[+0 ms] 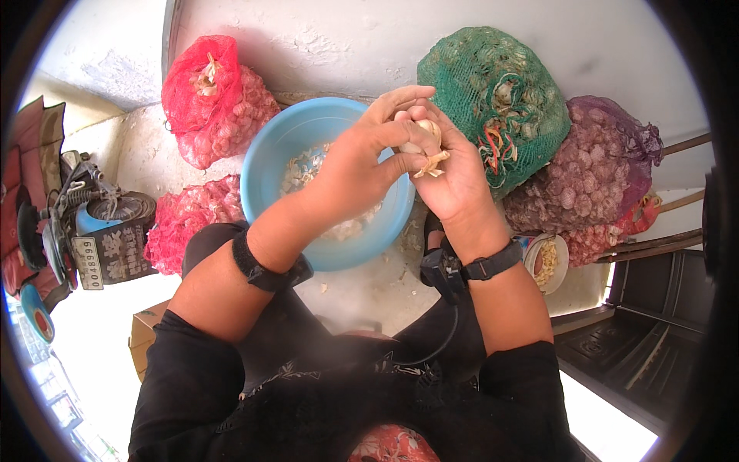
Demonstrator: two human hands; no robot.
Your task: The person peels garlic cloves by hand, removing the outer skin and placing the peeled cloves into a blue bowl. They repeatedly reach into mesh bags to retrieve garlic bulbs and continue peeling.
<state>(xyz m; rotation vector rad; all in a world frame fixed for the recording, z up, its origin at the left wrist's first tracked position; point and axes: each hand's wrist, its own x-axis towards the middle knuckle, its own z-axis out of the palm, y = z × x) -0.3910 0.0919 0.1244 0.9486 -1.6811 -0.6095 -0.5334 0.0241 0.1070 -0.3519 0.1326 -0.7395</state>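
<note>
My left hand and my right hand meet above the right side of a light-blue plastic basin. Between them is a pale garlic bulb, partly covered by my fingers. It rests against my right palm and fingers, while my left thumb and fingers pinch it near its dry stem and husk. Loose garlic skins lie in the basin below; my left forearm hides part of them.
Red mesh sacks of garlic stand left of the basin. A green mesh sack and a purple one stand right. A small container of peeled cloves sits near my right forearm. A parked motorbike is far left.
</note>
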